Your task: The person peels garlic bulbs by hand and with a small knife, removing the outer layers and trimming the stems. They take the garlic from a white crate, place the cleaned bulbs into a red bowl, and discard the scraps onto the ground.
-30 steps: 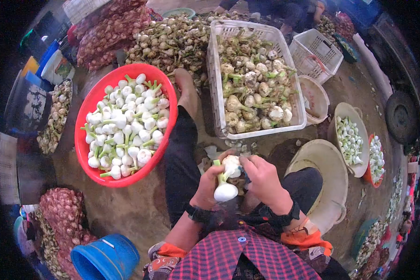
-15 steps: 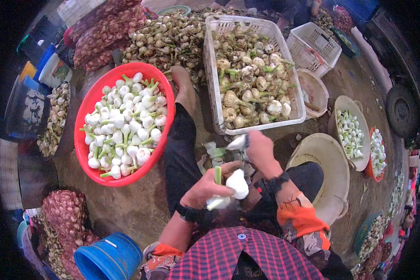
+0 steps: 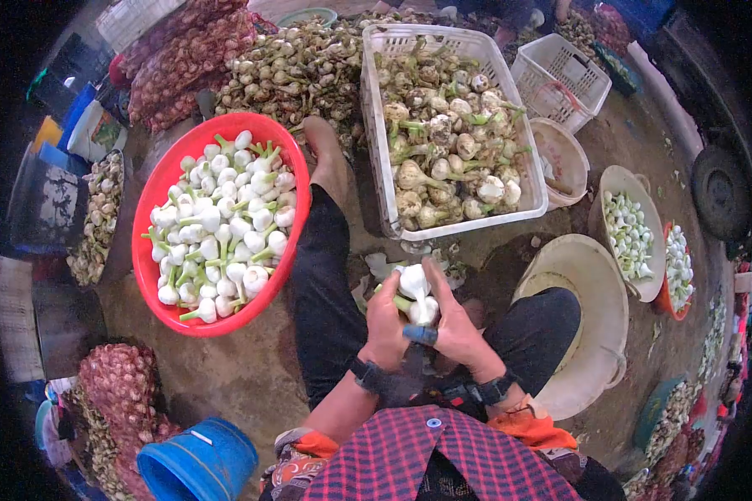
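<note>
Peeled white garlic bulbs [image 3: 418, 292] with green stems are held together between my two hands, above the lap. My left hand [image 3: 386, 327] closes round their left side. On their right side my right hand [image 3: 458, 332] presses against them, fingers pointing up, with a small blue thing [image 3: 420, 335] at its palm. To the left stands a red basin [image 3: 146, 280] of white bulbs. Ahead is a white crate [image 3: 383, 179] of unpeeled, dirty garlic. Loose peelings [image 3: 380, 265] lie on the floor just beyond the hands.
A large cream tub [image 3: 606, 334] stands at the right, a blue bucket [image 3: 226, 455] at the lower left. Behind are a garlic heap [image 3: 297, 71], red net sacks [image 3: 180, 63], an empty white basket [image 3: 551, 63] and a small bucket [image 3: 572, 167]. Part of another person shows at the top.
My right hand has come down from near the crate to meet my left hand. My left hand has moved slightly up, and the bulbs are now between both hands.
</note>
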Motion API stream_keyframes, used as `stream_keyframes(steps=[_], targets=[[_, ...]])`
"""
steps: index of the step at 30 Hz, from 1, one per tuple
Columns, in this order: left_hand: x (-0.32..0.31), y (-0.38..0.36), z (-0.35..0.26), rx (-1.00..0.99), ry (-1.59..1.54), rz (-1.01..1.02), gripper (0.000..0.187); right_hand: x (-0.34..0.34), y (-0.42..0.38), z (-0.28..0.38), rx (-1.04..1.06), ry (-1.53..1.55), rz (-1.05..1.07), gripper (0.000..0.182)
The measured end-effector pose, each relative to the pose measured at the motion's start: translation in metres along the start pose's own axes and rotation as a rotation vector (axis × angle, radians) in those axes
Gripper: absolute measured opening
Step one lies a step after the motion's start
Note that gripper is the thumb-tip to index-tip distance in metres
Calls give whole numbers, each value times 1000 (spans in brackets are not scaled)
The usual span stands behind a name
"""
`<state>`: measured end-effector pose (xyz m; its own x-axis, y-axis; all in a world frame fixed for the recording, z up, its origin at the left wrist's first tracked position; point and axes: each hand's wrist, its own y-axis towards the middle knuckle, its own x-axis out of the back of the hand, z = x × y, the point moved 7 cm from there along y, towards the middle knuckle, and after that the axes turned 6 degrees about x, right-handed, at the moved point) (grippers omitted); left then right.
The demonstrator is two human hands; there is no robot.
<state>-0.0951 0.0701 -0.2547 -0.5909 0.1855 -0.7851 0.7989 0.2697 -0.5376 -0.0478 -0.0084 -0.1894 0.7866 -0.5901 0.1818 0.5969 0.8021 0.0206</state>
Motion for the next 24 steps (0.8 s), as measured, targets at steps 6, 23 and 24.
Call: stream_keyframes(steps=[6,23,24], targets=[[-8,4,16,-24,-11,-82,23,6,-9,-23,20,212,-390,52],[45,26,20,-56,1076,-221,16,336,-84,-109,-527,-545,-440,47],[45,28,22,-28,1060,-199,16,332,-74,-111,-434,-535,-386,47]])
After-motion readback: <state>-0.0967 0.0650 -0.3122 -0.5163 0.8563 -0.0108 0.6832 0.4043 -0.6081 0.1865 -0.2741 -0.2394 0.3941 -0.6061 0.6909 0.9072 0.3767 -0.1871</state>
